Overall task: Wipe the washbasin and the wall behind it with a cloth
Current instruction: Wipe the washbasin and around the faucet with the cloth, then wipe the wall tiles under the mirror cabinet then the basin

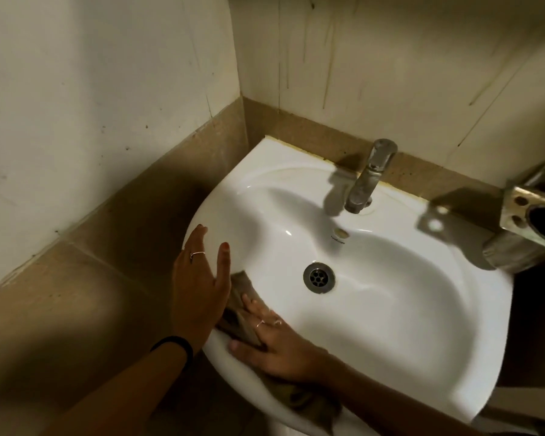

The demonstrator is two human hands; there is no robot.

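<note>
My right hand presses flat, fingers spread, on the brown cloth at the washbasin's near-left rim, left hand open beside it, bowl stretching right, and the streaked wall waits far beyond the tap.

head view looks down, close over the washbasin, facing the corner.

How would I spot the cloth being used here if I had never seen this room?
Find the white washbasin in the tiled corner, then look at its near left rim. There the right hand presses flat on a crumpled brownish cloth, beside the left hand. It is the only soft, dull thing there; the tap and drain are shiny metal.
</note>
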